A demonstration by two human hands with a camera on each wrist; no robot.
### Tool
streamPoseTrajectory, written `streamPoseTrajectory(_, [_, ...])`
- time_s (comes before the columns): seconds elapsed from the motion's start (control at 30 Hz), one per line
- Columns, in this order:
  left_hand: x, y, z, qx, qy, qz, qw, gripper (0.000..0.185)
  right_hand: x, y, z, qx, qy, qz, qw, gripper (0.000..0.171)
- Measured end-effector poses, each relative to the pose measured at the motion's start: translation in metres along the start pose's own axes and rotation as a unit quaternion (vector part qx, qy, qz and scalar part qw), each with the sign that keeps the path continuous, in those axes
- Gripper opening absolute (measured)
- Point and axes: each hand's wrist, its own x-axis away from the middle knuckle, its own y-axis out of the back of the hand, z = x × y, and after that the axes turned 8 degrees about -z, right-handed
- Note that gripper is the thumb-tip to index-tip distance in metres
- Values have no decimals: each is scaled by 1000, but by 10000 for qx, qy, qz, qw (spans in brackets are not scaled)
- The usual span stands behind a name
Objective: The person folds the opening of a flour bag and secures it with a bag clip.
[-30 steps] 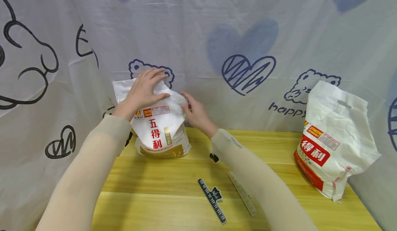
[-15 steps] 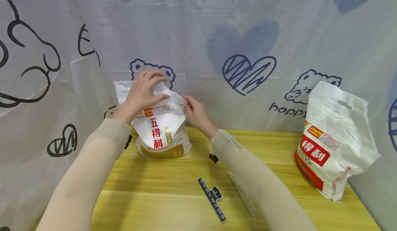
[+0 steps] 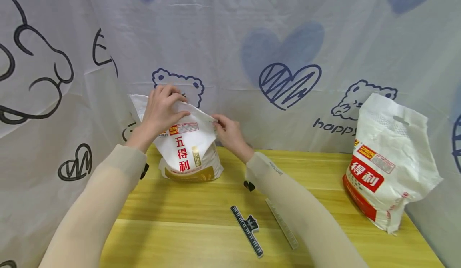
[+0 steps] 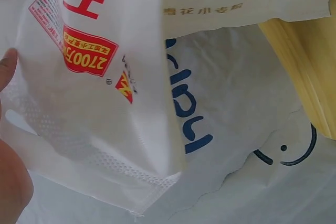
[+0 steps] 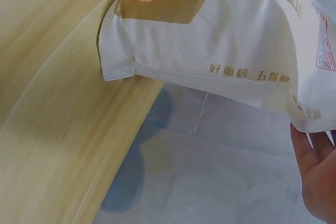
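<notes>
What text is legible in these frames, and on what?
"五得利": flour bag gripped by the left hand and right hand, red characters down its front.
"2700万": same bag's red label, left wrist view; the rest is too small.
"好面粉 五得利": same bag's side, gold print, right wrist view.
"得利": second flour bag, red panel.
"happ": backdrop cloth, cut off by that bag.
Ruler markings: unreadable.

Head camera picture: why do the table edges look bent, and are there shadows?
Head view: the wide lens bows the yellow wooden table, and soft shadows lie under both sleeved arms. Right wrist view: the table also curves; the white flour bag stays sharp.
</notes>
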Motion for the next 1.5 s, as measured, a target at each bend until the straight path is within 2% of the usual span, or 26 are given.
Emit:
streamPoseTrajectory(0.17, [9, -1, 5, 97, -131, -391, 9991, 18, 4, 0, -1, -16, 82, -10, 10000, 27])
streamPoseTrajectory(0.33, [17, 1, 6, 162, -236, -583, 9979, 15, 8, 1, -1, 7, 58, 47, 10000, 27])
streamPoseTrajectory(0.67, [31, 6, 5, 72, -440, -516, 9977, 17, 14, -2, -8, -408, 68, 225, 9989, 29])
streamPoseTrajectory(0.9, [38, 12, 4, 103, -543, -540, 9970, 20, 15, -4, -12, 80, 696, 191, 9974, 26])
streamPoseTrajectory(1.2, [46, 14, 4, 212, -563, -350, 9976, 25, 18, -8, -18, 373, 1184, 127, 9922, 25])
streamPoseTrajectory(1.5, [47, 16, 3, 230, -193, 154, 9994, 30, 19, -11, -16, 420, 1105, 89, 9929, 25])
